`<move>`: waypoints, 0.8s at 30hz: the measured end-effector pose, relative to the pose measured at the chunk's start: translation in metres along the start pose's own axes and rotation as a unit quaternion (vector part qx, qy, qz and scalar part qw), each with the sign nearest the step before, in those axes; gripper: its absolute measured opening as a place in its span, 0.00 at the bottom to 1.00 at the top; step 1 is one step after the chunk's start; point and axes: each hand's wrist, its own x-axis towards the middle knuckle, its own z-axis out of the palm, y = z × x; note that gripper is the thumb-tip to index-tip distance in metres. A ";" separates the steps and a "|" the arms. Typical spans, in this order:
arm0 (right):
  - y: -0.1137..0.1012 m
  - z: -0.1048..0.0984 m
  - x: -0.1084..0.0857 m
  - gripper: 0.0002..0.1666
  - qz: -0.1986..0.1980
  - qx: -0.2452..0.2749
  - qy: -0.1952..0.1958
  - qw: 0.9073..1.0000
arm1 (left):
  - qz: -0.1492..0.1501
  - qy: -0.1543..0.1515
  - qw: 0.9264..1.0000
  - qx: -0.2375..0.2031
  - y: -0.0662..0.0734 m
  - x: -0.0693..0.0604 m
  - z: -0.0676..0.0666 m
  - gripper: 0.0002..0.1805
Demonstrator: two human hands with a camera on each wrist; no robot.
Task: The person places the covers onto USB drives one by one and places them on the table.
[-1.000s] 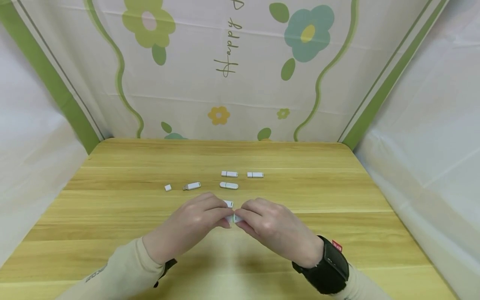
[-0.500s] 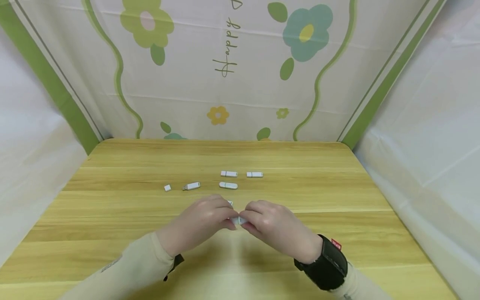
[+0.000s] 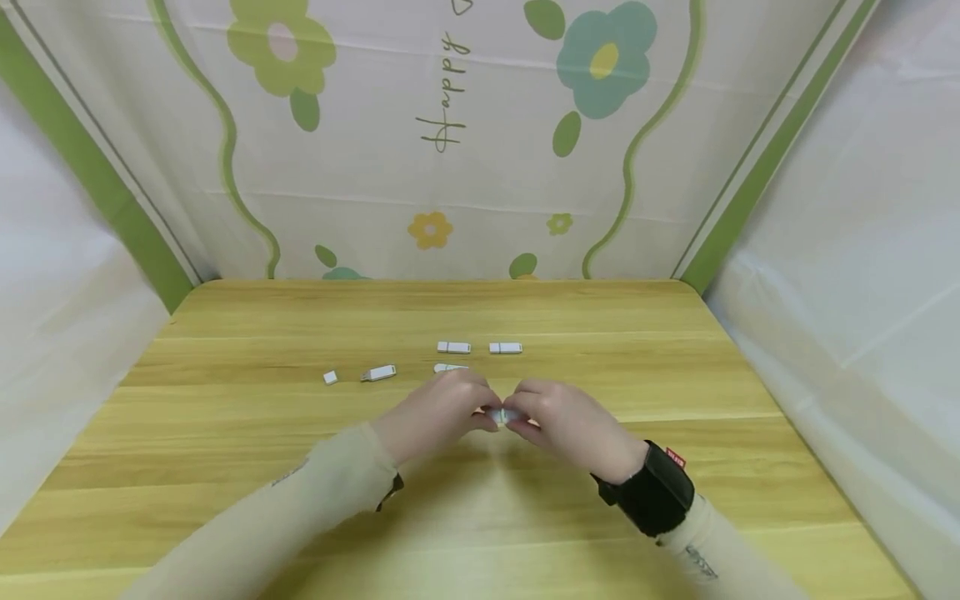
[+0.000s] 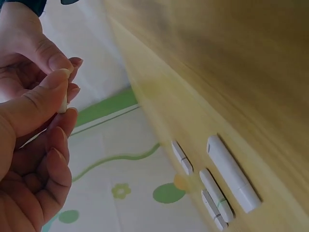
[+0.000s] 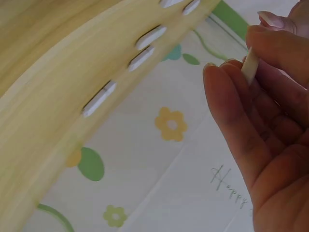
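Observation:
Between the two hands, above the table, is a small white USB stick (image 3: 502, 416), mostly covered by fingers. My left hand (image 3: 438, 414) pinches its left end between thumb and fingers, while my right hand (image 3: 567, 423) pinches the other end. In the left wrist view a white edge of the stick (image 4: 63, 102) shows below the left thumb. From the right wrist, a sliver of it (image 5: 249, 67) appears between the fingertips. Whether its two parts are joined cannot be told. Another white USB stick (image 4: 234, 174) lies on the table, hidden behind the left hand in the head view.
Two capped white USB sticks (image 3: 453, 347) lie toward the back of the wooden table (image 3: 600, 317). A rounded one (image 3: 448, 367) is partly covered by the left hand. Farther left are an uncapped stick (image 3: 381, 373) and a loose cap (image 3: 330, 377). A flowered curtain (image 3: 360, 167) hangs behind.
Both hands have moved right and slightly away from the body with the pinched USB stick. The left hand now covers the nearest stick on the table and part of the rounded one.

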 end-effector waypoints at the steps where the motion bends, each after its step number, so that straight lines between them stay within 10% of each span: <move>1: 0.004 0.000 0.000 0.09 0.008 0.003 -0.004 1.000 | -0.006 -0.008 1.000 -0.001 -0.002 0.005 0.001 0.07; 13: 0.049 0.000 0.021 0.06 0.092 0.003 -0.059 0.994 | -0.119 -0.132 0.984 0.010 -0.034 0.060 0.005 0.04; 24: 0.091 0.016 0.045 0.04 0.128 0.017 -0.120 0.984 | -0.144 -0.151 0.977 0.043 -0.069 0.087 0.016 0.02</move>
